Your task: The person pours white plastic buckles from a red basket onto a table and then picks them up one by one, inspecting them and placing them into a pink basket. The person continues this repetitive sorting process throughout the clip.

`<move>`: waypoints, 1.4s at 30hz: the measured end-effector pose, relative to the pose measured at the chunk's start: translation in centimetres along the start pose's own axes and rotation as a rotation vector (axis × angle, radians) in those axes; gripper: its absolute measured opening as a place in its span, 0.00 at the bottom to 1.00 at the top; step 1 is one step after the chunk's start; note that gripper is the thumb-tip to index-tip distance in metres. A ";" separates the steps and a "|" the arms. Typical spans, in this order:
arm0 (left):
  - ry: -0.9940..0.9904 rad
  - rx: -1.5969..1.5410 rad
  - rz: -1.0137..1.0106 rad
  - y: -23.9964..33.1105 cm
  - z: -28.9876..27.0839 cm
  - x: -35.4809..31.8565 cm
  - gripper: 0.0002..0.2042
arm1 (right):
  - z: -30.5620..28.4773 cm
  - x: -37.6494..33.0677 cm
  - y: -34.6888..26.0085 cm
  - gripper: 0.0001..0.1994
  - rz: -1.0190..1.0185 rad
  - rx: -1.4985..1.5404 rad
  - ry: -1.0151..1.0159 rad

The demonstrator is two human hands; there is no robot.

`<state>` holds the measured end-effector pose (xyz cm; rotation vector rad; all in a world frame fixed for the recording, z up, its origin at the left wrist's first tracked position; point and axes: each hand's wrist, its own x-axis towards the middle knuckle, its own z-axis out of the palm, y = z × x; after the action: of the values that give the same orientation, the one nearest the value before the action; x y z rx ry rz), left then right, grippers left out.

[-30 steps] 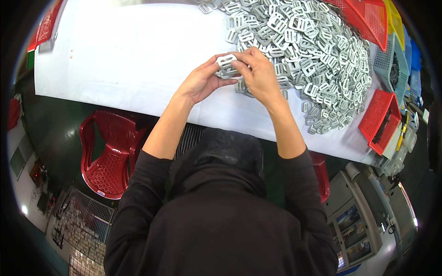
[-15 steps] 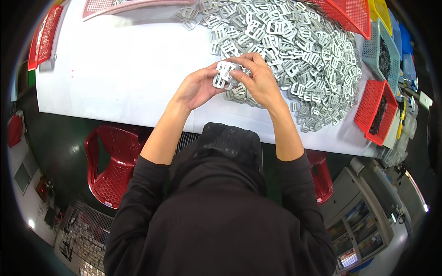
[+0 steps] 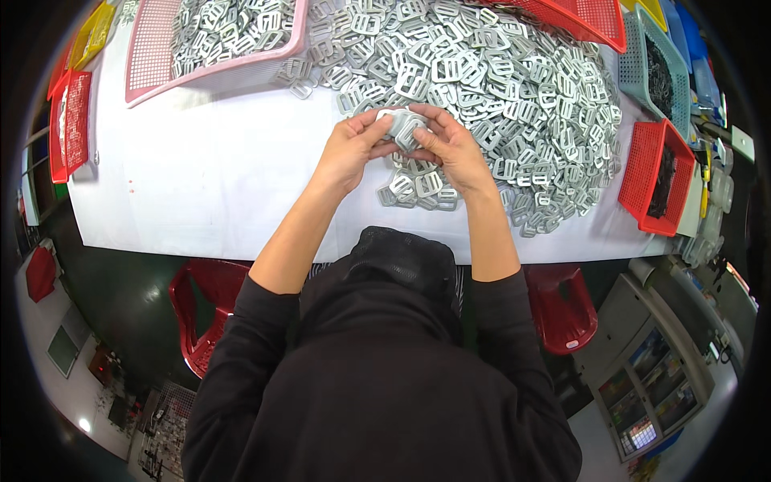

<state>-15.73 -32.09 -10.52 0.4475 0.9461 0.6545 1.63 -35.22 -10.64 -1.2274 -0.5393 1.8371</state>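
A few grey metal strap buckles (image 3: 408, 130) sit stacked together between my two hands, above the table's near part. My left hand (image 3: 351, 149) is closed on their left side, thumb on top. My right hand (image 3: 461, 156) grips their right side, its thumb pressed near the front edge. How many buckles I hold cannot be made out. Just beyond and to the right spreads a large heap of the same slotted buckles (image 3: 522, 108). A small cluster of buckles (image 3: 419, 189) lies below my hands, close to my right wrist.
A pink basket (image 3: 217, 74) of buckles stands at the far left, with a red basket (image 3: 76, 128) beyond its left side. On the right are a red basket (image 3: 638, 181) and a teal basket (image 3: 681, 96) holding dark pieces. Red chairs (image 3: 562, 309) flank me below the white table (image 3: 217, 177).
The view has shifted, showing more of the pink basket. My hands have drawn level around the buckles, which are now turned and bunched together; the left fingers have closed more over them.
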 end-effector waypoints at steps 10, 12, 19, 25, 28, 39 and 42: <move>0.299 0.165 0.407 6.1 2.9 3.7 0.13 | -4.1 7.0 -11.2 0.16 -0.452 -0.154 0.266; 0.161 0.158 0.296 5.6 0.6 3.5 0.12 | -4.8 9.0 -15.8 0.19 -0.588 -0.096 0.303; 0.054 0.145 -0.010 2.6 -1.3 0.8 0.12 | -10.6 17.8 -23.1 0.17 -1.063 -1.282 0.730; 0.120 0.090 -0.071 0.2 -2.8 -1.3 0.16 | -2.5 7.7 -10.3 0.18 -0.617 -1.773 0.701; 0.097 -0.003 -0.084 -1.0 -3.1 -1.5 0.15 | -2.3 6.6 -4.9 0.17 -0.551 -1.779 0.764; -0.024 -0.170 -0.101 -3.4 -2.7 -3.2 0.19 | 3.3 0.4 -0.7 0.10 -0.287 -0.963 -0.077; -0.075 -0.288 -0.118 -5.0 -3.3 -3.4 0.21 | 4.1 -0.2 2.1 0.10 -0.522 -1.061 -0.119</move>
<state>-18.41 -37.76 -13.28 0.1585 0.7862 0.6502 -2.84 -36.14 -10.28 -1.4048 -1.8551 1.1415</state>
